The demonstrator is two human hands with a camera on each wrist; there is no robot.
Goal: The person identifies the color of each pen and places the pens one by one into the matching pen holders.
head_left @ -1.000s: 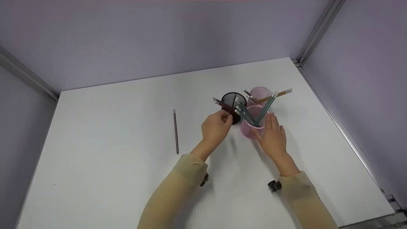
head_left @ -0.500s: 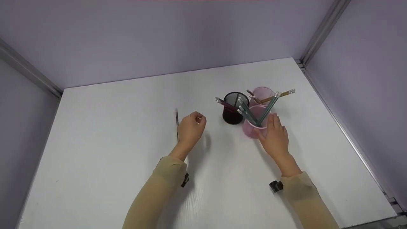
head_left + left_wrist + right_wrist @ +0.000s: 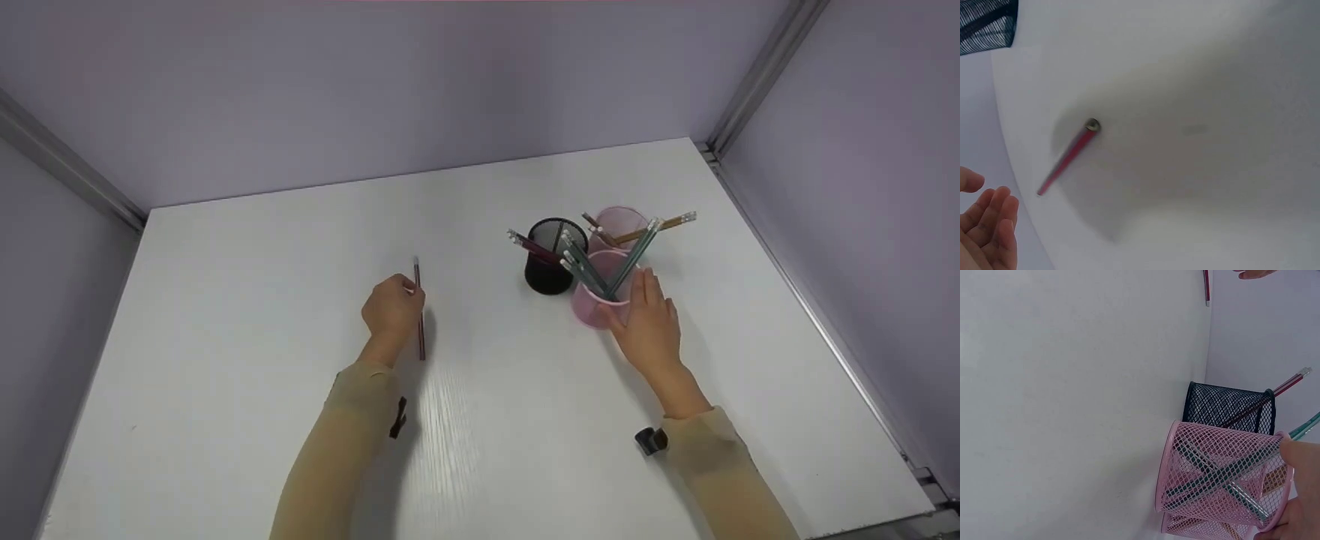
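Left hand (image 3: 393, 311) down over the loose dark red pencil (image 3: 418, 315) lying flat on the white table (image 3: 225, 315), left of the cups and well apart from them. From the head view, fingers loosely curled right at the far half of the pencil; from the left wrist view, fingertips (image 3: 994, 211) relaxed and just short of the pencil (image 3: 1067, 157), a small gap showing, so nothing gripped. Can't tell from the head view whether touching.

Right hand (image 3: 649, 326) resting against the near right side of the near pink mesh cup (image 3: 596, 300), fingers straight and together, flat along the wall, thumb by the rim. Same in the right wrist view: fingers (image 3: 1300, 461) at the rim of the pink cup (image 3: 1219, 478).

Inside that cup, several green pencils (image 3: 600, 266) crossing and leaning out. Just behind it, touching or nearly, a second pink mesh cup (image 3: 619, 221) with brown pencils (image 3: 652, 225) sticking out to the right. Just left of both, a black mesh cup (image 3: 551, 259) with a dark red pencil (image 3: 529, 246) leaning out to the left.

Purple walls (image 3: 375, 90) round the far and side edges of the table, metal rails in the corners.
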